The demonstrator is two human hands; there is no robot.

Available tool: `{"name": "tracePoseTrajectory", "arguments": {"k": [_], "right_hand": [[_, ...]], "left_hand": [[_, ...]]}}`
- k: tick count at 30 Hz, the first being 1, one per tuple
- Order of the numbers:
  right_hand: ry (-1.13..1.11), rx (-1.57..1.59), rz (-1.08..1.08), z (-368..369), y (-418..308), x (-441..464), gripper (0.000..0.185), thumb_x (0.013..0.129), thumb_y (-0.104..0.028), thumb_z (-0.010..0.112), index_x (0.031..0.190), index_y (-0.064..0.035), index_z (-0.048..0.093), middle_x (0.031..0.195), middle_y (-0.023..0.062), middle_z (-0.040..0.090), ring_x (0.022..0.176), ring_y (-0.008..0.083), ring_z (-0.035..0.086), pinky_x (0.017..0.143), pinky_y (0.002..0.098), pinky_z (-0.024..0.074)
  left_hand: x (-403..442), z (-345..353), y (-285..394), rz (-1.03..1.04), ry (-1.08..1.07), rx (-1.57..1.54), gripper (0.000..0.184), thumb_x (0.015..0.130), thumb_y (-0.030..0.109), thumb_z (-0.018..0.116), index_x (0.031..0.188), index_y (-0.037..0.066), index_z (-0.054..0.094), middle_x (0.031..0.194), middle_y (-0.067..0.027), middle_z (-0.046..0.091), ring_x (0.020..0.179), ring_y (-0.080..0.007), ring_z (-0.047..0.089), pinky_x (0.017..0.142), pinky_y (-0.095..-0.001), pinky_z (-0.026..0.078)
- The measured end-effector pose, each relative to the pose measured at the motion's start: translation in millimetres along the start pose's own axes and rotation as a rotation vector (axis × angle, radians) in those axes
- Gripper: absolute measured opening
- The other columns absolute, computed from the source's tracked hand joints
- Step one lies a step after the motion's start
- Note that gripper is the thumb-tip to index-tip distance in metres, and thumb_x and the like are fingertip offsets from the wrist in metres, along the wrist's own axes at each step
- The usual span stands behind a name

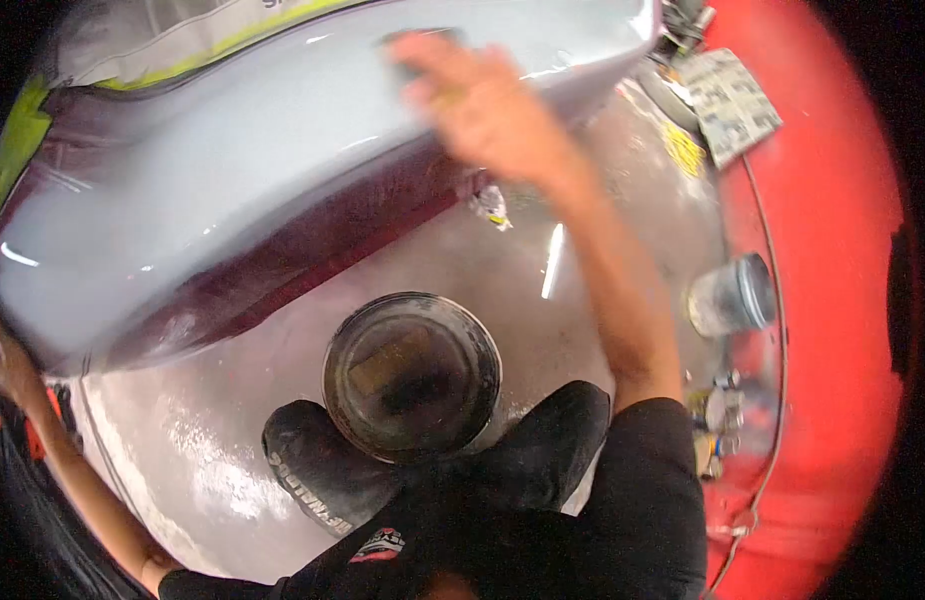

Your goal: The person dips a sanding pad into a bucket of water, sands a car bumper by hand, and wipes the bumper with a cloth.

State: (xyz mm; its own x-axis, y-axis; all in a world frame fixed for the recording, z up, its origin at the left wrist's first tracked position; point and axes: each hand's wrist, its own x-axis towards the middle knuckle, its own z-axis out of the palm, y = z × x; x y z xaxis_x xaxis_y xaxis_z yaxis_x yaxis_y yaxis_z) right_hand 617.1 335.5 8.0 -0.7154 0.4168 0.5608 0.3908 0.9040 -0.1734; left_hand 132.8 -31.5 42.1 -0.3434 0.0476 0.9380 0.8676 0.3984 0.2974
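A long car body panel (pixel 252 130), glossy pale grey on top and dark maroon along its lower side, stretches across the upper left. My right hand (pixel 482 100), blurred by motion, is over the panel's upper right part. Its fingers are bent over a dark flat pad (pixel 422 52) whose exact kind is smeared. At the far left edge, my left hand (pixel 10 368) is by the panel's near end. Shadow and the view's border hide most of its fingers. Below the panel, between my knees, stands a round bucket (pixel 340 415) of dark water with a brownish block (pixel 390 365) in it.
White and lime-green covering (pixel 172 45) borders the panel's far side. At right, by a red surface (pixel 842 230), are a lidded tub (pixel 727 295), a hose (pixel 780 360), small bottles (pixel 720 410) and a newspaper (pixel 730 105). A crumpled wrapper (pixel 490 205) hangs below the panel.
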Motion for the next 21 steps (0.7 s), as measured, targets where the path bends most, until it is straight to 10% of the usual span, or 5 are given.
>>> {"name": "tracePoseTrajectory", "arguments": {"k": [6,8,11,15,21], "right_hand": [[-0.104,-0.072,0.125,57.0,-17.1,62.6,0.045,0.107,-0.04,0.041,0.131,-0.0053,0.057,0.144,0.012,0.055,0.13,0.0356,0.055,0.106,0.058,0.0393],[-0.081,-0.126,-0.275,95.8,-83.2,77.4,0.044,0.106,-0.039,0.042,0.116,-0.0006,0.061,0.132,0.0165,0.061,0.126,0.0342,0.057,0.106,0.0581,0.0397],[0.053,0.129,-0.475,130.0,-83.3,101.4,0.048,0.107,-0.042,0.04,0.124,-0.0044,0.063,0.139,0.0139,0.06,0.131,0.0313,0.054,0.111,0.059,0.036],[-0.217,0.216,-0.224,106.1,32.5,117.4,0.051,0.108,-0.047,0.035,0.146,-0.0171,0.054,0.155,0.0038,0.048,0.139,0.0286,0.048,0.118,0.0618,0.0247],[-0.21,0.15,-0.308,136.5,-23.3,121.5,0.051,0.108,-0.039,0.038,0.145,-0.0045,0.048,0.156,0.0155,0.044,0.146,0.0324,0.039,0.117,0.0625,0.0253]], "left_hand": [[-8.3,33.8,-83.3,0.004,0.134,0.43,0.047,0.095,0.04,0.066,0.129,0.007,0.068,0.121,-0.0231,0.069,0.11,-0.0368,0.066,0.099,-0.0496,0.049],[-26.8,50.2,-53.3,-0.103,0.192,0.405,0.05,0.09,0.038,0.072,0.124,0.002,0.068,0.117,-0.0257,0.069,0.11,-0.0425,0.065,0.097,-0.0501,0.049],[-34.9,58.1,-42.2,-0.029,0.174,0.333,0.05,0.092,0.037,0.07,0.126,0.002,0.067,0.118,-0.0257,0.069,0.109,-0.0429,0.065,0.097,-0.0494,0.049],[-44.1,80.2,-68.5,-0.024,0.163,0.291,0.052,0.093,0.039,0.067,0.13,0.002,0.064,0.122,-0.0255,0.067,0.114,-0.0431,0.059,0.102,-0.0488,0.044],[-46.2,97.0,-70.0,-0.046,0.198,0.344,0.052,0.094,0.039,0.064,0.13,0.0,0.063,0.123,-0.0252,0.065,0.116,-0.0422,0.056,0.104,-0.0488,0.041]]}}
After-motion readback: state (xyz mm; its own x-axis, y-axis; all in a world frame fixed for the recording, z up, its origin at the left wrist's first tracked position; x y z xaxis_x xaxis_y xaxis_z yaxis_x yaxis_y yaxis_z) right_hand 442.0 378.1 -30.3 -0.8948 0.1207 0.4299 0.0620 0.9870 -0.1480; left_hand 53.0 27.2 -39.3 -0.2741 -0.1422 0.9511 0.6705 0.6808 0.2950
